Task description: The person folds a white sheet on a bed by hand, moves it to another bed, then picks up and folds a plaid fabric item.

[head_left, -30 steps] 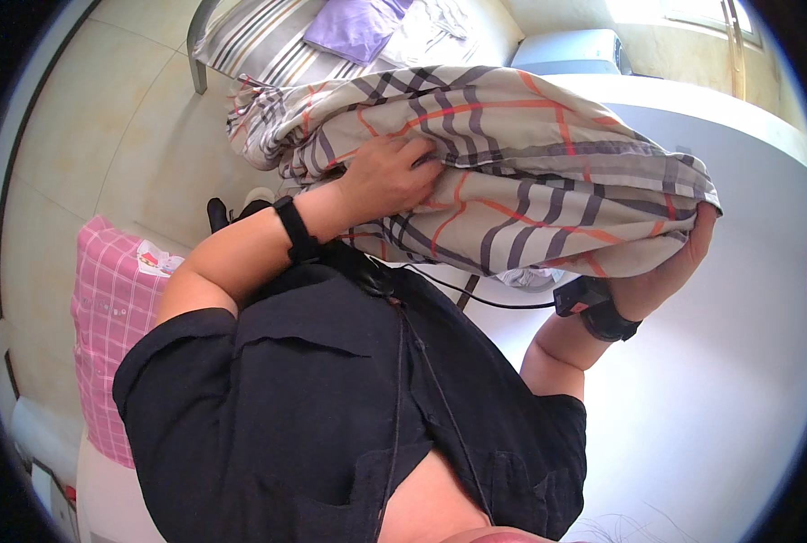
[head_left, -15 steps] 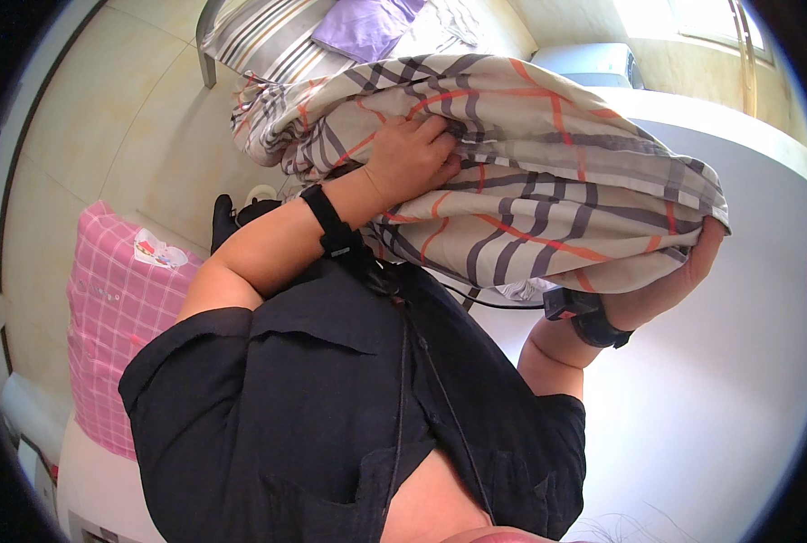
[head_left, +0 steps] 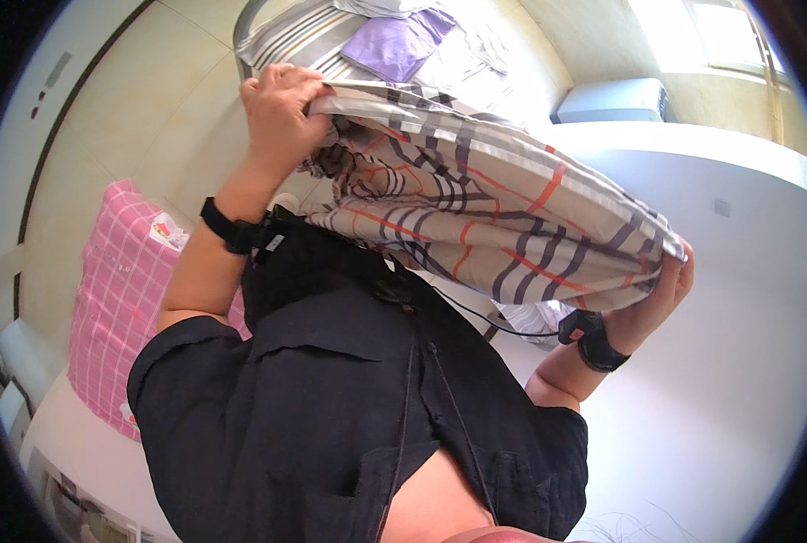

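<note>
A beige plaid cloth (head_left: 476, 204) with dark grey, white and orange stripes hangs in front of me, stretched between my two hands. My left hand (head_left: 281, 113) is closed on its upper left corner, raised near the bed. At the lower right, my right hand (head_left: 661, 290) grips the opposite corner, with its fingers partly behind the fabric. A pale hemmed edge runs along the top from one hand to the other. Below that edge the cloth sags in loose folds, and bunched dark folds show beside my left hand.
Beyond the cloth is a bed with striped bedding (head_left: 318, 41) and a purple pillow (head_left: 399, 43). A pink checked cushion (head_left: 118, 308) stands at my left. On my right is a large white surface (head_left: 720, 389); a pale blue box (head_left: 612, 100) sits farther back. A black cable (head_left: 512, 331) runs to my right wrist.
My left hand has moved from the middle of the cloth up and left to its corner. The top edge is now pulled straighter, and my right hand has shifted slightly down and left.
</note>
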`<state>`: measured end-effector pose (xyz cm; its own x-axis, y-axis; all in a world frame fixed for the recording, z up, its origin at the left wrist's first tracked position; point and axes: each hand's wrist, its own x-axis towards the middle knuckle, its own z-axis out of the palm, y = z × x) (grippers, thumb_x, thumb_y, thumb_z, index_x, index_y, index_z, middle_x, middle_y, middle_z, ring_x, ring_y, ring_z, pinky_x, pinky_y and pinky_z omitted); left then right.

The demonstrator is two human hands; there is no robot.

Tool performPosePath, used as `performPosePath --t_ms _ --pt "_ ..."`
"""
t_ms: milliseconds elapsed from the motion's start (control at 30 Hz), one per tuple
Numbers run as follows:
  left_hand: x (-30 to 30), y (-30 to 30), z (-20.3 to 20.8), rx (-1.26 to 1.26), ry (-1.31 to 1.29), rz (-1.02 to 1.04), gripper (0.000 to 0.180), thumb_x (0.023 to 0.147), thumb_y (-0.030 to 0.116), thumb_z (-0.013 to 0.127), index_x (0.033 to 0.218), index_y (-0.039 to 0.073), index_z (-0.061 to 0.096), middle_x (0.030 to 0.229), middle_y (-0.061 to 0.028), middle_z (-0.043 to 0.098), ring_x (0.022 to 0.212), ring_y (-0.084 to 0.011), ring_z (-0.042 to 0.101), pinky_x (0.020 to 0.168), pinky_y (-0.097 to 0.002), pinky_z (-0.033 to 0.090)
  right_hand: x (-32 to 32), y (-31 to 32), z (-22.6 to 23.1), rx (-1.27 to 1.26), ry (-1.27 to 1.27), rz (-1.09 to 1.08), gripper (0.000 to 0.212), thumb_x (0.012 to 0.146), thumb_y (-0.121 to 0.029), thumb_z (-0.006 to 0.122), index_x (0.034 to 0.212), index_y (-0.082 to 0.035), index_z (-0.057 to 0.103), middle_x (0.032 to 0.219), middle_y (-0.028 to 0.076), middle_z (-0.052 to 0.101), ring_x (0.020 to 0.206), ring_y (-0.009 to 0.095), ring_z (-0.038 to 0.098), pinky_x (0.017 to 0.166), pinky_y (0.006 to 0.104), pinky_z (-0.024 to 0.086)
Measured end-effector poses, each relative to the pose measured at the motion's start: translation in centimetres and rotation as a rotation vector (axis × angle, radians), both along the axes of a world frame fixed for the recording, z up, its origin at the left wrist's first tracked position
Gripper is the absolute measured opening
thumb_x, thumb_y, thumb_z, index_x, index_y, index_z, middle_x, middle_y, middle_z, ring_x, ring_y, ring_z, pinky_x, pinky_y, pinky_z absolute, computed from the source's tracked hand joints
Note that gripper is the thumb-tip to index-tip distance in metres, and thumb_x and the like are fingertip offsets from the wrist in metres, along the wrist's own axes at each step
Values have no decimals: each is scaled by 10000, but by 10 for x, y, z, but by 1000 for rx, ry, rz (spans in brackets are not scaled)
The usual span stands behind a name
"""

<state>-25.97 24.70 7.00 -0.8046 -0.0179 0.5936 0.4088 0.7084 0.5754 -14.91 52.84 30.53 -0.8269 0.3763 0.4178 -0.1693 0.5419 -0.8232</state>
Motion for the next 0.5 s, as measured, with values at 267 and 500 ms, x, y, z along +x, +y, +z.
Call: performPosePath --t_ms 267,500 --pt "-24 -104 135 292 189 -421 162 676 84 596 792 -26 577 914 -112 543 845 -188 520 748 -282 417 0 23 -16 100 241 -112 225 830 -220 476 797 2 498 768 46 494 707 112 465 674 238 367" --pt "-48 -97 80 783 -467 -904 70 677 31 634 706 -9 585 791 -39 528 702 -86 477 617 -194 373 -1 16 -23 -12 -38 -89 132 832 -135 481 807 -8 507 716 17 503 679 83 464 645 205 365"
